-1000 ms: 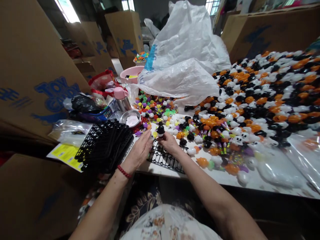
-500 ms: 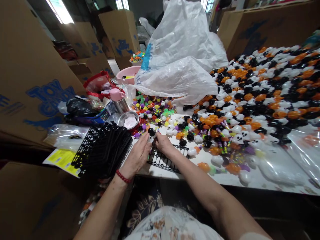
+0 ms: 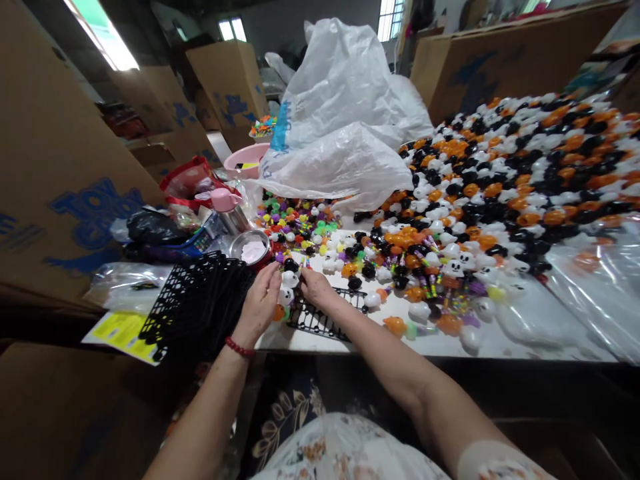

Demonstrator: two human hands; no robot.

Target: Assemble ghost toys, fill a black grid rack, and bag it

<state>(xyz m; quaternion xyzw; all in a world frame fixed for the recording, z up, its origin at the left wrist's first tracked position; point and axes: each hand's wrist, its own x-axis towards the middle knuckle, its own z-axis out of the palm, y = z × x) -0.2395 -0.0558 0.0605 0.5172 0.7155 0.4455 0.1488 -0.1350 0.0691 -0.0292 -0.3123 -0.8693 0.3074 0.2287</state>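
Left hand: fingers stretched beside a black-and-white toy; whether its grip has closed, cannot tell.
Right hand: fingers bent on the toy's other side, grip equally unclear.
Toy: between the hands, by a black grid tray on the white table.
Obstruction: right forearm crosses the tray, hiding part.
Left flank: stacked black trays, metal bowl, pink-lidded flask.
Right flank: heaped orange, black and white pieces.
Backdrop: white plastic sack.
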